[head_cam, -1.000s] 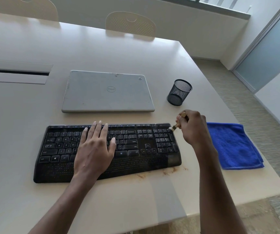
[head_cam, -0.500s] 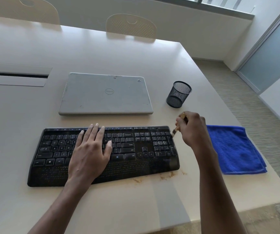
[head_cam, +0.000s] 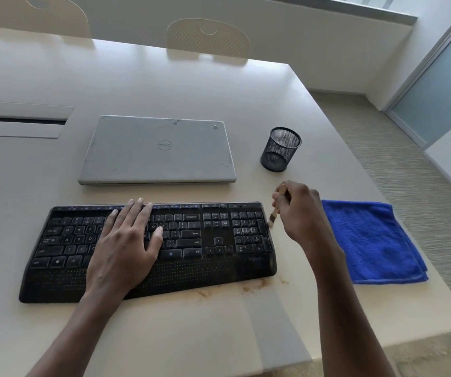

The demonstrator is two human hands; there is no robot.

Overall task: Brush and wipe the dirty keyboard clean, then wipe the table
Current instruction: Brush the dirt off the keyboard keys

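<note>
Both hands were busy: the left hand [head_cam: 126, 243] lay flat with straight fingers, pressing on the middle keys of the black keyboard [head_cam: 219, 240]. The keyboard sat on the pale worktop [head_cam: 164, 336], just nearer than a closed laptop [head_cam: 159, 151]. The right hand [head_cam: 300, 213] was curled round a small wooden brush [head_cam: 273, 217], its bristles pointing down at the keyboard's right edge beside the number pad. Whether the bristles touched the casing or hung just off it could not be told, as that spot was blurred. Brown grit [head_cam: 254, 287] lay on the worktop along the keyboard's near edge toward its right end, and more seemed to dull the palm rest. The likeliest trouble, by my judgement, was that strokes toward the right would throw dirt onto the folded blue cloth [head_cam: 371, 240] lying just right of that hand, fouling it ahead of the wiping. Sweeping toward the far side could send grit at the laptop or the mesh pen cup [head_cam: 280, 149]. Should the left hand lighten, the keyboard might slide under the brush; pressing too hard risked mashing crumbs deeper between keys. Grit pushed off the near edge would land on the floor.
</note>
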